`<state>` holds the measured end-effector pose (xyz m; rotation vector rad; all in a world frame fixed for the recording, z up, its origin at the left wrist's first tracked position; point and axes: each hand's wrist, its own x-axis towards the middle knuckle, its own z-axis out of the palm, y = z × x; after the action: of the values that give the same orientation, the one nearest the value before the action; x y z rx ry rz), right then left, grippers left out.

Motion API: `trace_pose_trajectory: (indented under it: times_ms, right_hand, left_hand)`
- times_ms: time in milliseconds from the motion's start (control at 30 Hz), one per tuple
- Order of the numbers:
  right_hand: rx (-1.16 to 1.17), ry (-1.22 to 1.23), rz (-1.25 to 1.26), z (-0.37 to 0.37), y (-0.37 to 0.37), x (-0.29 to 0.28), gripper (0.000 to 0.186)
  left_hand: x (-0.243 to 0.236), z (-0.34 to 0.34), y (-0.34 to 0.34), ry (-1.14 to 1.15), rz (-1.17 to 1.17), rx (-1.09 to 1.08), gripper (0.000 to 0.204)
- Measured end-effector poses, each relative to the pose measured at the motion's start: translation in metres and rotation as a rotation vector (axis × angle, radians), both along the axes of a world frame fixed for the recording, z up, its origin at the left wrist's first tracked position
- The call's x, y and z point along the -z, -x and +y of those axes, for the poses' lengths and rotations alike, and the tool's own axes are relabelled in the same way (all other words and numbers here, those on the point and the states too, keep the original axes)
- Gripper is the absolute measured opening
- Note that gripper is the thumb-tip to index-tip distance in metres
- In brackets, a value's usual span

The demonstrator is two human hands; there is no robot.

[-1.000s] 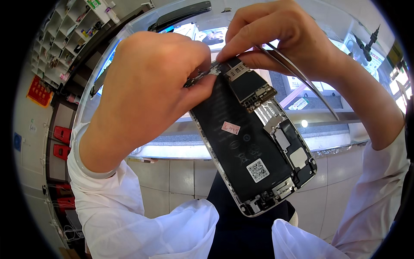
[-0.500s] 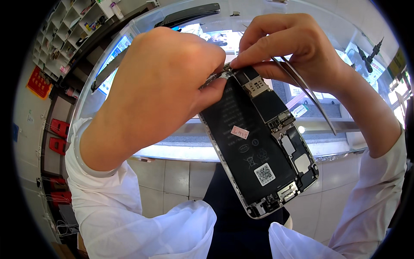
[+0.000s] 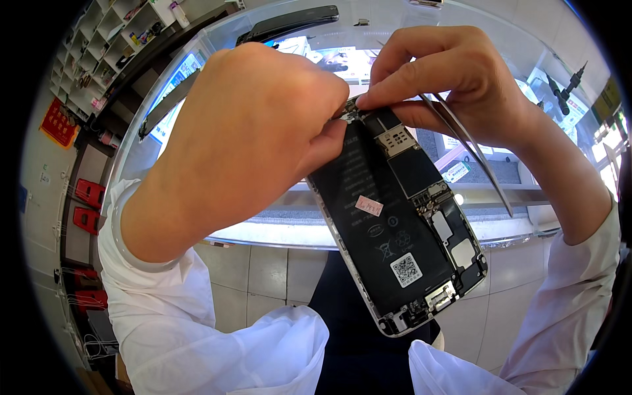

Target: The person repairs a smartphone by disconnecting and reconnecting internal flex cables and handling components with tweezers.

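Observation:
An opened smartphone (image 3: 416, 174) hangs tilted over the counter's near edge, its insides facing up. A black battery (image 3: 352, 168) fills its left side, with a small pink sticker on it; the circuit board and metal plates lie along the right. My left hand (image 3: 257, 131) is closed on the phone's upper left edge, thumb over the battery's top end. My right hand (image 3: 454, 72) pinches at the phone's top edge with thumb and forefinger. Steel tweezers (image 3: 484, 161) are tucked in its fingers, pointing down to the right. Whatever lies between the fingertips is hidden.
Below the hands is a glass display counter (image 3: 283, 227) with lit boxes inside. A dark curved phone-like piece (image 3: 289, 23) lies at its far side, a black screwdriver-like tool (image 3: 565, 89) at the right. Shelves (image 3: 108, 46) stand at far left, red stools (image 3: 87, 205) below.
Both hands and the phone have shifted very slightly to the right. The grips look the same, and the tweezers stay tucked in my right hand.

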<state>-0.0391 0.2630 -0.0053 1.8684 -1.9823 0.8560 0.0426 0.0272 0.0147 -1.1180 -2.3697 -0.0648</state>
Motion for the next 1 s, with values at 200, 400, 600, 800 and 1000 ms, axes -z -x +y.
trace_pose_trajectory:
  times_ms: [200,400,600,800,1000]
  right_hand:
    - [0.002,0.005,0.029,0.0,-0.001,0.0,0.019]
    - [0.021,0.013,0.015,-0.002,-0.004,0.0,0.017]
    - [0.015,0.041,0.051,-0.004,-0.007,-0.002,0.014]
    - [0.116,0.041,0.085,-0.009,-0.012,-0.001,0.02]
    - [0.308,0.003,0.168,0.006,-0.021,-0.012,0.021]
  left_hand:
    - [0.0,0.0,0.001,0.017,0.034,0.012,0.012]
    - [-0.002,0.001,0.006,0.065,0.071,0.068,0.015]
    - [-0.006,-0.001,0.013,0.106,0.08,0.149,0.016]
    - [0.0,0.0,0.015,-0.073,-0.003,0.164,0.015]
    - [-0.001,0.0,0.014,-0.065,-0.03,0.119,0.014]
